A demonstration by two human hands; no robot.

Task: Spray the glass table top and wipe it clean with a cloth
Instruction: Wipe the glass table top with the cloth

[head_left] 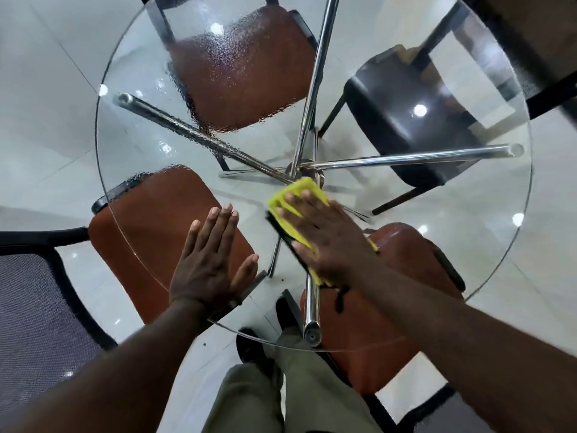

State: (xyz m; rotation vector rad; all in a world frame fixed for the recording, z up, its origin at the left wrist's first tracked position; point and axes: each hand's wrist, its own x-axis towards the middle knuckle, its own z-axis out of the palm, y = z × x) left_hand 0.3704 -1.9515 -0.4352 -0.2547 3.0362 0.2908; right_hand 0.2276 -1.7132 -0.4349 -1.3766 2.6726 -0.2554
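The wiping step is in hand. The right hand [324,235] lies flat on the yellow cloth [299,190], fingers straight and spread. Its grip is not closed round anything but presses the cloth onto the round glass worktop [452,207], just to the near side of the centre. The left hand [209,264] rests palm-down on the glass at the near left, grip open and holding nothing, probably as a brace. Spray droplets [231,70] bead the far and left part of the glass; the near and right parts show none, so the wipe looks partly done. To do it well, press evenly through the palm, sweep in overlapping passes toward the far left rim, and turn the cloth to a drier face if it streaks. Open glass runs from the cloth out to that rim, and the edge has no lip, so the cloth could slide off it. The chrome legs [406,157] and chairs [140,220] sit beneath the glass, out of the hand's path. Reaching the far rim will likely mean leaning in.
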